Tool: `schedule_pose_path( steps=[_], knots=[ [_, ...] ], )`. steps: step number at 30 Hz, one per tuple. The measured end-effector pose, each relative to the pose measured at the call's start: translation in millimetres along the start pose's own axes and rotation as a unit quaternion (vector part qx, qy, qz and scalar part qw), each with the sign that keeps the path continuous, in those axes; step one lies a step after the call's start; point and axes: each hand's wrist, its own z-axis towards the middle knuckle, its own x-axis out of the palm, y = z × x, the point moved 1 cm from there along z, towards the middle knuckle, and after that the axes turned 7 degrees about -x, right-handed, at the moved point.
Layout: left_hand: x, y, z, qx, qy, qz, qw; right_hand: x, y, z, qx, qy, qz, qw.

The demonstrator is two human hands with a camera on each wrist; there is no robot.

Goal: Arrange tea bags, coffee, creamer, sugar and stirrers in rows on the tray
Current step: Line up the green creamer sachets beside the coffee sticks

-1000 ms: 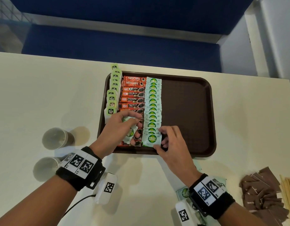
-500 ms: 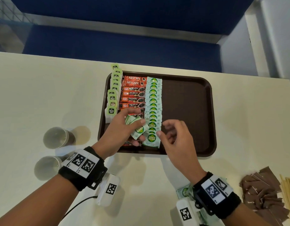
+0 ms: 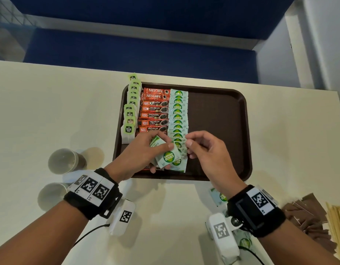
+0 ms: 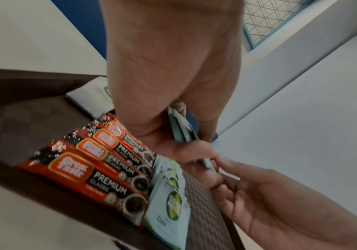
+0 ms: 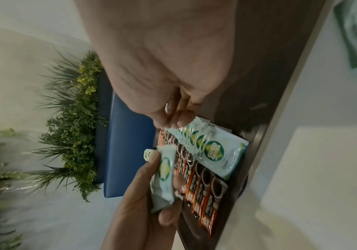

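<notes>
A brown tray (image 3: 217,121) holds three rows: tea bags (image 3: 129,119) at the left, red coffee sticks (image 3: 155,115), then pale green coco sugar sachets (image 3: 178,111). My left hand (image 3: 163,147) hovers over the near end of the rows. It grips a small stack of coco sugar sachets (image 3: 168,156) between thumb and fingers, also seen in the wrist views (image 4: 181,132) (image 5: 165,170). Just right of that stack is my right hand (image 3: 192,148), its fingers loosely curled and holding nothing. Whether it touches the stack I cannot tell.
Two paper cups (image 3: 63,160) (image 3: 52,196) stand left of the tray. At the near right lie loose coco sachets (image 3: 219,197), a pile of brown sachets (image 3: 307,215) and wooden stirrers (image 3: 337,226). The tray's right half is bare. A blue bench runs beyond the table.
My right hand left the front sachet of the sugar row and rose toward the left hand. The left hand lifted its stack and turned it toward the right.
</notes>
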Motion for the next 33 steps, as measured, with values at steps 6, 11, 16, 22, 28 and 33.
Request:
schedule_pose_path(
  steps=[6,11,16,22,28,33],
  knots=[
    [9.7,2.5,1.3,0.052,-0.072,-0.052,0.995,18.2,-5.1,-15.5,0.091,0.069,0.073,0.991],
    [2.6,1.5,1.8,0.048,-0.107,-0.005,0.993,5.3,-7.0,-6.1,0.089,-0.013,0.104,0.991],
    [-13.8,5.7,1.6,0.036,-0.142,-0.022,0.989,-4.1,-13.6,-6.7,-0.025,0.101,-0.155,0.982],
    [-13.1,8.0,1.5,0.029,-0.143,-0.021,0.989,9.7,-25.9,-18.2,-0.092,0.106,-0.257,0.956],
    [-8.1,11.0,1.1,0.032,-0.132,-0.015,0.991,16.1,-42.6,-22.8,-0.134,0.087,-0.291,0.943],
    [-8.2,12.3,1.3,0.032,-0.133,-0.015,0.991,14.3,-44.2,-22.9,-0.148,0.077,-0.322,0.932]
  ],
)
